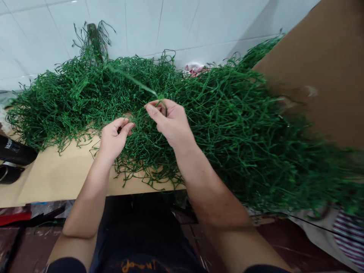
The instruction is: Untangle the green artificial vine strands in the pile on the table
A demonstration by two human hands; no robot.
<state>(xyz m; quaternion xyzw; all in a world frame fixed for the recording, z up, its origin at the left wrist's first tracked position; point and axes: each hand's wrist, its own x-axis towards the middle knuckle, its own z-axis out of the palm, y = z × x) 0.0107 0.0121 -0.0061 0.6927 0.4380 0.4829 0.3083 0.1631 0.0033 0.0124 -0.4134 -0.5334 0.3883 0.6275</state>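
Observation:
My right hand (172,119) pinches a green plastic stem (160,99) between thumb and fingertips. Blurred by motion, a pale green strand (133,80) stretches from near that hand up and left across the heap. My left hand (114,135) is held lower and to the left, thumb and fingertips curled together; whatever is between them, if anything, is too small to make out. Around both hands lie big tangled piles of thin green artificial stems (241,129) with small knobbed tips. Another mass of them (74,98) spreads along the left side.
Brown cardboard (65,168) covers the work surface, its front edge close to my body. A tall cardboard sheet (318,72) leans at the right. At the left edge lies a black cylindrical tumbler (15,149). White wall tiles (142,26) rise behind the piles.

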